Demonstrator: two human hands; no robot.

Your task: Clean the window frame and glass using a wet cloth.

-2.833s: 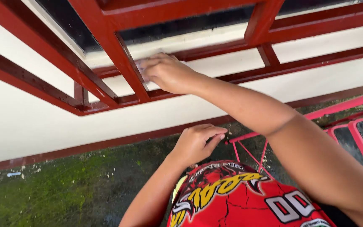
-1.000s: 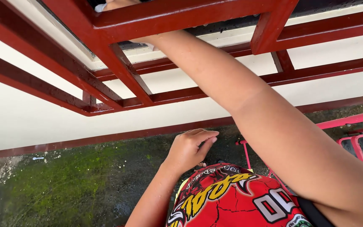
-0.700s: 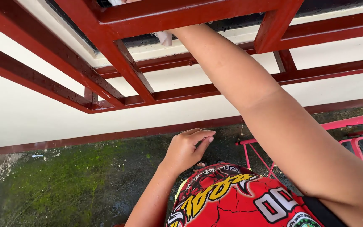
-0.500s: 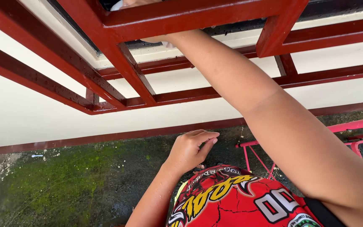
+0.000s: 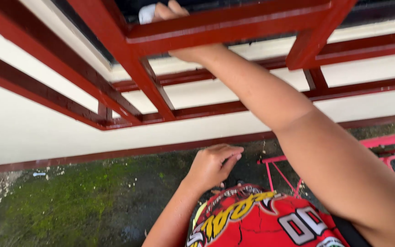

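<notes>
My right hand (image 5: 172,11) reaches up through the dark red metal window grille (image 5: 133,68) and is mostly hidden behind a horizontal bar. Its fingers press a small white cloth (image 5: 146,13) against the dark window pane (image 5: 216,3) behind the bars. My right forearm runs down to the lower right. My left hand (image 5: 213,165) hangs low in front of my chest with the fingers curled in and nothing visible in them, just above my red printed shirt (image 5: 261,219).
A cream wall (image 5: 33,132) with a dark red base strip lies below the grille. The ground (image 5: 69,201) is dark, wet concrete with green moss. A pink metal frame (image 5: 389,142) stands at the right edge.
My right hand has gone from the lower sill, up behind the horizontal bar, onto the window pane with the cloth. The left hand has stayed nearly still.
</notes>
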